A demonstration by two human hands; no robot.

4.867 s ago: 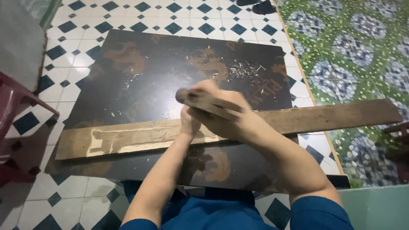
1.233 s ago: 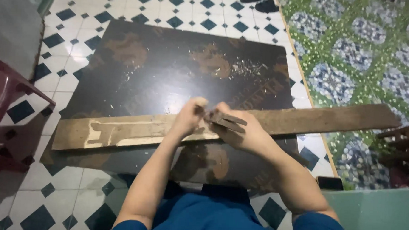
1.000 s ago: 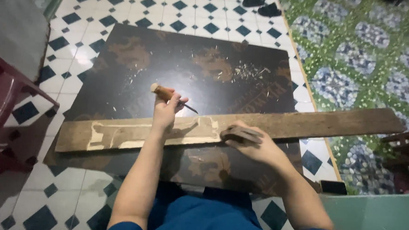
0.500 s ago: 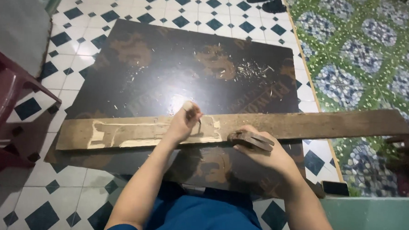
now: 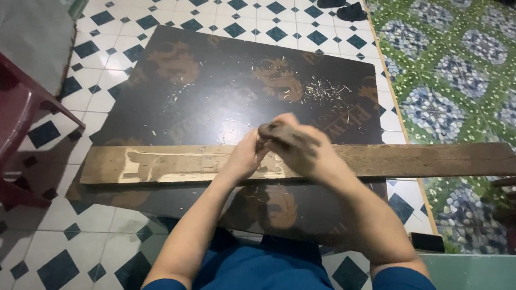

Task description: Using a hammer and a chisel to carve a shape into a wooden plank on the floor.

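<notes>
Both hands have come together again over the middle of the long wooden plank (image 5: 303,161): half a second ago they sat apart on it, the left pinching a small tool and the right pressing the wood flat a little further along. Now the left hand (image 5: 247,155) is curled, fingertips bunched as though pinching something thin against the plank, though the tool itself is hidden, so I cannot tell for sure that it is gripped. The right hand (image 5: 297,145) is raised over the left, clenched and blurred with motion; a dark rounded shape shows at its top, but whether it is a held block or only the fist I cannot tell. This closing-up looks like one more stroke of carving on the plank, which lies crosswise on a dark glossy board (image 5: 214,85), its left part showing a pale, freshly cut recess (image 5: 153,165). Light wood chips (image 5: 321,90) are scattered on the board beyond the hands. A dark red plastic chair (image 5: 6,128) stands at the left on the tiled floor (image 5: 125,6).
</notes>
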